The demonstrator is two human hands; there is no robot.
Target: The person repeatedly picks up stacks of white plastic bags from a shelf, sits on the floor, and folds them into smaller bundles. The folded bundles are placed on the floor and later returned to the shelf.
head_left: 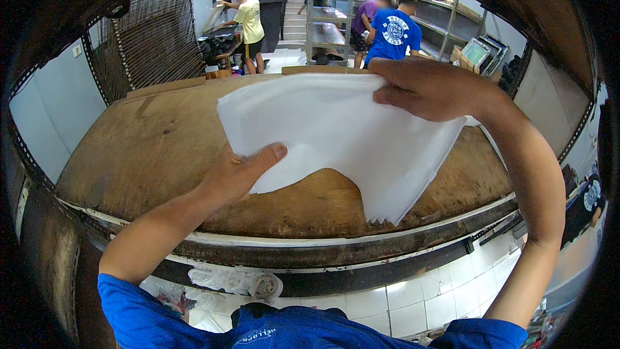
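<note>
A stack of white paper-like sheets is held up over a worn brown wooden tabletop. My left hand grips the stack's lower left edge, thumb on top and fingers hidden beneath. At the far right edge, my right hand pinches the stack between thumb and fingers. The sheets bend, with a curved lower edge arching up in the middle. Several layers fan out at the lower right corner, which hangs down toward the tabletop.
Beyond the table, a person in a yellow shirt works at a bench, and two people stand near metal shelving. Frames lean at the back right. Rolled white material lies below the table's near edge, above white floor tiles.
</note>
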